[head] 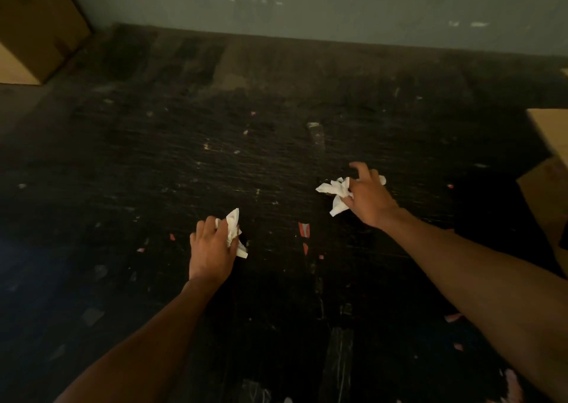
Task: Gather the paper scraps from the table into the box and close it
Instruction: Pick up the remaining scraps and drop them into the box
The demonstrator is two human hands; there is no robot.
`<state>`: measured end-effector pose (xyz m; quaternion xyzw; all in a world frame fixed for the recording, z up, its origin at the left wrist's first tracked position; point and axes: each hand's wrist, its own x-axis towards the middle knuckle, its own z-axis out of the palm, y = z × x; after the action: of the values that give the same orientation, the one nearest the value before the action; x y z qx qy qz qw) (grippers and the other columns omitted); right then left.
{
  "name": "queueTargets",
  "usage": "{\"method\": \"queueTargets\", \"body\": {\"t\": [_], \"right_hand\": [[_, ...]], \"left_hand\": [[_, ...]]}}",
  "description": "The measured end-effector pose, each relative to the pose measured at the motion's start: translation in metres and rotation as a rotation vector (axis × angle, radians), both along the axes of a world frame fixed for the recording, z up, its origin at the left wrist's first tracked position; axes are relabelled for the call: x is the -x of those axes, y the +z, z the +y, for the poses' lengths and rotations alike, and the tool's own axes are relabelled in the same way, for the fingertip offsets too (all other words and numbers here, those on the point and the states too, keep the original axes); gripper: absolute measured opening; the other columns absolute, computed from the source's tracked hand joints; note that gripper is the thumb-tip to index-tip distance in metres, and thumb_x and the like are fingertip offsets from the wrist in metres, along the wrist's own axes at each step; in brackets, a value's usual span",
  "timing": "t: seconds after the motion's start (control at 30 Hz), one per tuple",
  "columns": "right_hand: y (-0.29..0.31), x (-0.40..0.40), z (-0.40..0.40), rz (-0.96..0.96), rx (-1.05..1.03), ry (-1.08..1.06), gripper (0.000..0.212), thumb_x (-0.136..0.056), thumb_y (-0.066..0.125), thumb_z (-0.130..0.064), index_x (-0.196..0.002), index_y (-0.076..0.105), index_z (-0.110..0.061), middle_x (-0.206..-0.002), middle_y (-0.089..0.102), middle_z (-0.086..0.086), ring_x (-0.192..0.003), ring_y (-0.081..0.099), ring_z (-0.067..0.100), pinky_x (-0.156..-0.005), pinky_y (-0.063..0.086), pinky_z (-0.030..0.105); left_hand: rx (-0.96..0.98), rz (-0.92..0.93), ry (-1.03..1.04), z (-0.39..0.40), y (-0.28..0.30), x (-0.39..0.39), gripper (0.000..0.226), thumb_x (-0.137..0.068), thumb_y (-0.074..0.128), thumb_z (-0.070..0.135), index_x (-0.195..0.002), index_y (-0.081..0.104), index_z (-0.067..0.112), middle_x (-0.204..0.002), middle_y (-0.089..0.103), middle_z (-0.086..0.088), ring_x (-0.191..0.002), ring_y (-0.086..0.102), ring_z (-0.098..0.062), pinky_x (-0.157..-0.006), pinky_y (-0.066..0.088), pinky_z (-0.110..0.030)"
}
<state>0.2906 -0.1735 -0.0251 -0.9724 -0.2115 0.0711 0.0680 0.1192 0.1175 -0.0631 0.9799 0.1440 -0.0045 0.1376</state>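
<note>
On the dark scratched table [276, 144], my left hand [210, 250] is closed around a crumpled white paper scrap [233, 227] that sticks out past my fingers. Further right and a little farther away, my right hand [367, 192] grips a bigger bunch of white crumpled paper [335, 192], with another bit of white showing behind the fingers. A cardboard box [550, 187] with an open flap stands at the table's right edge, only partly in view, to the right of my right hand.
A second cardboard box [33, 30] sits at the far left corner against the grey wall [307, 0]. Small red and pink bits [303, 230] and pale flecks dot the table between and around my hands. The light is dim.
</note>
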Motion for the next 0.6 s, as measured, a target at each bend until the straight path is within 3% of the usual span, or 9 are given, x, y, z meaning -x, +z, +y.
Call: {"method": "queueTargets", "body": {"t": [0.23, 0.37, 0.47, 0.6], "right_hand": [[-0.019, -0.019, 0.025, 0.057, 0.164, 0.323, 0.035, -0.091, 0.054, -0.045, -0.113, 0.066, -0.020, -0.161, 0.007, -0.013, -0.147, 0.008, 0.027, -0.104, 0.035, 0.062], [-0.010, -0.027, 0.037, 0.116, 0.190, 0.387, 0.037, -0.093, 0.052, -0.039, -0.123, 0.059, -0.019, -0.160, 0.015, -0.011, -0.142, 0.019, 0.028, -0.105, 0.037, 0.056], [-0.011, -0.018, 0.050, 0.058, 0.110, 0.300, 0.043, -0.091, 0.057, -0.035, -0.129, 0.054, -0.015, -0.147, 0.034, 0.002, -0.129, 0.033, 0.028, -0.103, 0.041, 0.045], [-0.023, 0.000, 0.059, -0.017, 0.104, 0.170, 0.045, -0.093, 0.054, -0.032, -0.134, 0.045, -0.016, -0.135, 0.045, 0.007, -0.124, 0.040, 0.027, -0.101, 0.043, 0.041]], "left_hand": [[-0.019, 0.008, 0.005, 0.000, -0.005, -0.003, 0.041, -0.094, 0.056, 0.033, -0.129, 0.052, 0.011, -0.129, 0.049, -0.012, -0.116, 0.046, -0.024, -0.098, 0.044, -0.041], [-0.024, 0.009, 0.000, 0.002, -0.005, -0.003, 0.043, -0.094, 0.055, 0.035, -0.130, 0.050, 0.012, -0.131, 0.048, -0.012, -0.117, 0.045, -0.024, -0.099, 0.043, -0.040], [-0.021, 0.014, -0.003, 0.002, -0.004, -0.003, 0.043, -0.095, 0.054, 0.035, -0.130, 0.050, 0.012, -0.131, 0.048, -0.011, -0.117, 0.045, -0.024, -0.099, 0.042, -0.040], [-0.042, 0.024, 0.001, 0.001, -0.004, -0.003, 0.044, -0.095, 0.052, 0.037, -0.133, 0.048, 0.013, -0.133, 0.047, -0.009, -0.119, 0.044, -0.022, -0.100, 0.041, -0.037]]}}
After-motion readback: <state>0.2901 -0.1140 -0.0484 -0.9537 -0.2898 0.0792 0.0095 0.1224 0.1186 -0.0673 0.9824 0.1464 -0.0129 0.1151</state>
